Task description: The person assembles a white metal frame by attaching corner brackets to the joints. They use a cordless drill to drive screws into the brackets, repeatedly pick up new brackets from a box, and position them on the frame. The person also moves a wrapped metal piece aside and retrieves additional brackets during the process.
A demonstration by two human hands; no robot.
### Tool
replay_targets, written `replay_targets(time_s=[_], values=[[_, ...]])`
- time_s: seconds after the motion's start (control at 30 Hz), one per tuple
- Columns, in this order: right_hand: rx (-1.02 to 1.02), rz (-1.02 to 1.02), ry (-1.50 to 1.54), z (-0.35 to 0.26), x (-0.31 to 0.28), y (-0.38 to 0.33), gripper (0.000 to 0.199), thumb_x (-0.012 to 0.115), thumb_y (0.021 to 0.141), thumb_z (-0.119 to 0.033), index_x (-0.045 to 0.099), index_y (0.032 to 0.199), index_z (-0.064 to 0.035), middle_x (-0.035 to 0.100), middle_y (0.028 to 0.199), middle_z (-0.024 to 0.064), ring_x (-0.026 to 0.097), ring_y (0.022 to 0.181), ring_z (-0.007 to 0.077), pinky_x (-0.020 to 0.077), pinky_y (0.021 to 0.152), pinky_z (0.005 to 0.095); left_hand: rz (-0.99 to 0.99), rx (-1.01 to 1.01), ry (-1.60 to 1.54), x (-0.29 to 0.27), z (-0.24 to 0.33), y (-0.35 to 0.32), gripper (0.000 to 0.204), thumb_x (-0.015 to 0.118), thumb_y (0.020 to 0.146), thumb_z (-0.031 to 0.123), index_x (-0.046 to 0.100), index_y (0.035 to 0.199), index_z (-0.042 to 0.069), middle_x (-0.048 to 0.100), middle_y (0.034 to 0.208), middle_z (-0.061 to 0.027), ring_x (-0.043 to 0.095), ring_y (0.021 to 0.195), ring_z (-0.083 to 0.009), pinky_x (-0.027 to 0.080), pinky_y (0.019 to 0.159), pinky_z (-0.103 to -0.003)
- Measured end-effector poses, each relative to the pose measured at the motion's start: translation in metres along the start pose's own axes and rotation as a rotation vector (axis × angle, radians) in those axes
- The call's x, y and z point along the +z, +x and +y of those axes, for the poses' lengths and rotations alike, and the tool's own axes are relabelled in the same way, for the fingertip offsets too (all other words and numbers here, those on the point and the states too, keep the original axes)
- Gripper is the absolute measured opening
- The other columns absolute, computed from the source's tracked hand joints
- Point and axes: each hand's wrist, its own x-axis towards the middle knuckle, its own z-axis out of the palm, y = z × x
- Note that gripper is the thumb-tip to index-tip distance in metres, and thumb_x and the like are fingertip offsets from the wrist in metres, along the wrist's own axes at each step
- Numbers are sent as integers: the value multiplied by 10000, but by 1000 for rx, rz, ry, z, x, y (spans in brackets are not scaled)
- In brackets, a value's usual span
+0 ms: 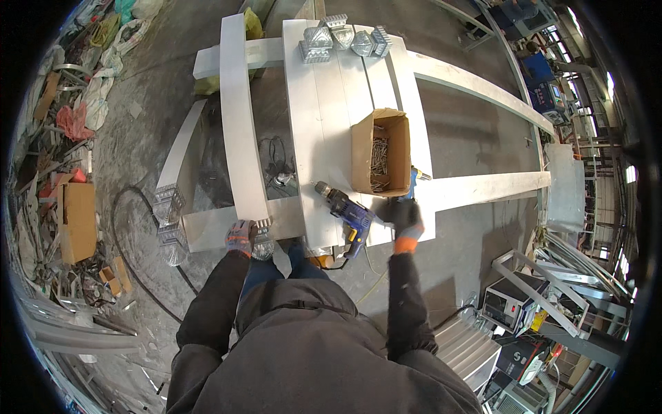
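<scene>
My left hand (240, 238), in a grey and orange glove, is closed at the near end of a long white post (240, 124), against its silver ornamental post cap (263, 243). The post lies across white crossbeams. My right hand (409, 219), in a dark glove with an orange cuff, is closed around the grip of a blue power drill (414, 181), partly hidden by the hand and a carton. That open cardboard box (361, 155) holds many screws (379, 157). Left of it, a blue corded drill (353, 217) lies on the white boards.
Several silver post caps (336, 36) stand at the boards' far end. Another white post (181, 148) with silver caps is at left, beside a black cable (131, 262). Scrap and a carton (77, 221) line the left side; machines (507, 303) stand at right.
</scene>
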Motion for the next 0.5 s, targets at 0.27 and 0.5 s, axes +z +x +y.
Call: replay_targets(time_s=[0.27,0.5], values=[[38,-377,-1787,31,-1,196,508,754,843,-334,607,1204,-8,716,1031,240,704,935,367,560,804,452,82,-69,14,18,11,-46,602,577,901,173,413,1465,43,447,1412,-226,454,1277,-427,407,1072,-487],[-275,-696,-1644,70,-20,219,534,751,833,-322,584,1215,12,713,1038,240,705,952,354,566,810,449,142,-56,758,22,15,-52,667,488,921,146,297,1560,151,333,1548,-172,421,1346,-348,437,1072,-427]])
